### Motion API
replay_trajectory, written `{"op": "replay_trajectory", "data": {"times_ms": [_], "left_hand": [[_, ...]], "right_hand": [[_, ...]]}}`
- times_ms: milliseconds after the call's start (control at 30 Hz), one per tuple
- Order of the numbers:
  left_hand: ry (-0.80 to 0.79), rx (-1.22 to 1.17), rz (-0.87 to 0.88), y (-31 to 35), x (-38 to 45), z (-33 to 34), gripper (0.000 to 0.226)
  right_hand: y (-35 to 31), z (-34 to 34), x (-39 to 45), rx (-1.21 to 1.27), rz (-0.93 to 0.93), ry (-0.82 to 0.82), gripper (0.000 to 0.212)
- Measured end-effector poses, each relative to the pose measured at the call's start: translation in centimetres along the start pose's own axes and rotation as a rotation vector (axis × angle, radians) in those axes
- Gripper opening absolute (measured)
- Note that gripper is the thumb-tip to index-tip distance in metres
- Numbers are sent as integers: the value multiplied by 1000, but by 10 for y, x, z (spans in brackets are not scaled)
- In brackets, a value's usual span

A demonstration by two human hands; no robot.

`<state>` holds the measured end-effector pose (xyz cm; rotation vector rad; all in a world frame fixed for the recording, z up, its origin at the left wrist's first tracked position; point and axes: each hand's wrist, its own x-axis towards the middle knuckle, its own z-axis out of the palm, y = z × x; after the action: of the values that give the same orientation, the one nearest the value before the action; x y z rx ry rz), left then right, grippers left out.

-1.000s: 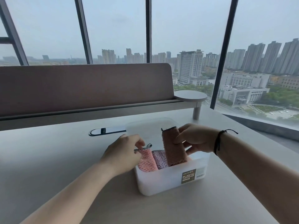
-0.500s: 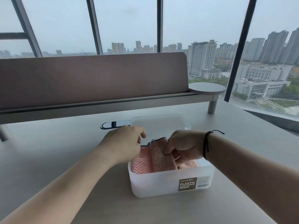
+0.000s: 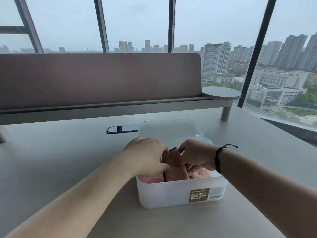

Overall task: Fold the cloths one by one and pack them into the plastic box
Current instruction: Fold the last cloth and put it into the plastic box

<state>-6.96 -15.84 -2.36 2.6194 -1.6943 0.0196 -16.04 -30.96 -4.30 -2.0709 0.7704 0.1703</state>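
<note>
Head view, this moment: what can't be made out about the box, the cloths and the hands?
- Left hand and right hand: fingertips are hidden behind the knuckles and the middle cloth, so the exact grip is unclear.
- Cloth count: the plastic box has frosted walls, and the hands cover its rear half.
- Box label: the small print and barcode are too small to read.
- Lid behind the box: its near edge is hidden by the hands.

You sit in a high-rise office: a grey desk (image 3: 51, 160) with a privacy screen (image 3: 99, 78), cable port (image 3: 122, 129), and windows (image 3: 137, 23) over city towers (image 3: 216, 60).
</note>
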Motion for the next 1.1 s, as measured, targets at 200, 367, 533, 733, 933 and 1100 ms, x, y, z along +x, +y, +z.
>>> {"op": "replay_trajectory", "data": {"times_ms": [200,367,533,733,933,1100], "left_hand": [[-39,-24,-9,7,0,3,55],[-112,4,-13,12,3,9,70],[-151,26,-6,11,6,15,80],[-147,61,21,8,8,22,82],[-102,-33,-33,-4,-11,16,92],[73,-315,-107,-27,-42,18,72]], "right_hand": [[5,4,1,-291,10,107,27],[4,-4,-11,-688,-249,303,47],[1,-21,-29,-617,-305,26,63],[12,-14,-31,-713,-322,-12,55],[30,-38,-34,-427,-485,478,52],[44,-2,-18,485,-230,330,45]]}}
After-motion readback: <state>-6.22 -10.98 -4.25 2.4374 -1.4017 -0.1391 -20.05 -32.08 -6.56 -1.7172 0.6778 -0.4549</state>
